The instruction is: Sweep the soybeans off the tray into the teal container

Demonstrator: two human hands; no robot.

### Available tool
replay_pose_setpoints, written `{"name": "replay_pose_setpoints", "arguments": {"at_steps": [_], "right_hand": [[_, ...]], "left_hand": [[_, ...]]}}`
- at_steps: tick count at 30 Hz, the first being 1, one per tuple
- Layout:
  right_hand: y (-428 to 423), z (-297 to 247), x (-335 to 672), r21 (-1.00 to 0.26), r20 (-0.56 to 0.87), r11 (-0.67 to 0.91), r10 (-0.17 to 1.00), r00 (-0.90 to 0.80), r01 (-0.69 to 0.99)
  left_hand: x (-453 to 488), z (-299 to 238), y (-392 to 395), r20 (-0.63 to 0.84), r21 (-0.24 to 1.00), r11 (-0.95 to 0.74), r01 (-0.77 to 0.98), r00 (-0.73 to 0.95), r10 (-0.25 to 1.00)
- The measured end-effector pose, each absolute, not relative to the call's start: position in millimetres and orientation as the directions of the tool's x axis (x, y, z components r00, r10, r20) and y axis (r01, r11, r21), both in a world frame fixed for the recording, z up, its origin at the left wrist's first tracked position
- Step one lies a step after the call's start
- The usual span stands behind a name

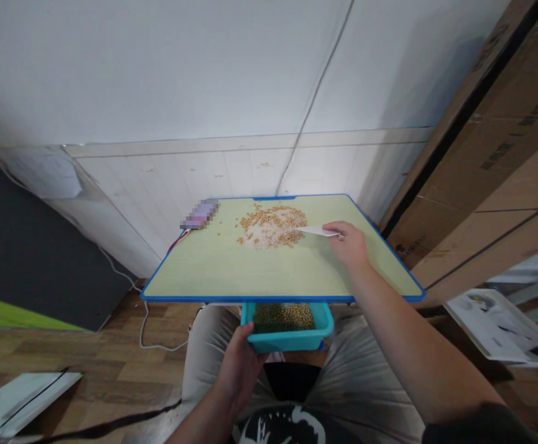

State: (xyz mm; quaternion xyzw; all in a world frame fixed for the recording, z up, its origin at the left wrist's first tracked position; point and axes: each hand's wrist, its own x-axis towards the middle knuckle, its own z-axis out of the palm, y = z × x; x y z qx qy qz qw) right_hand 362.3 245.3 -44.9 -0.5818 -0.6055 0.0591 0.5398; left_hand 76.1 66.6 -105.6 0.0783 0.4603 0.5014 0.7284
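My right hand (349, 243) is closed on a flat white scraper-like piece (315, 230) above the right side of the table. Its tip reaches the right edge of a loose pile of yellow beans and white rice-like grains (273, 227). Below the table's front edge, my left hand (241, 362) grips the left front corner of a turquoise plastic bin (291, 341). Green and yellow beans (283, 317) lie in the bin, which sits partly under the tabletop above my lap. Part of the left hand's fingers are hidden beneath the bin.
The pale yellow table (195, 271) has a blue rim and stands against a white wall. A blurred-out phone-like object (199, 214) with a red cable lies at its left back corner. Large cardboard boxes (490, 166) lean at the right. A white tray-like object (504, 327) is at lower right.
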Motion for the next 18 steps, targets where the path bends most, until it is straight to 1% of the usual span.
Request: {"name": "replay_pose_setpoints", "arguments": {"at_steps": [4,10,18], "right_hand": [[248,-49,364,-0.636,0.615,0.366,0.772,0.16,0.68],[247,-48,360,-0.511,0.677,0.466,0.736,0.003,0.722],[248,-49,355,-0.38,0.683,0.511,0.717,-0.14,0.771]], "left_hand": [[76,-101,66,-0.612,0.572,0.506,-0.646,0.076,0.787],[73,-91,63,-0.566,0.58,0.524,-0.623,0.154,0.81],[78,-93,66,-0.542,0.595,0.49,-0.637,0.132,0.83]]}}
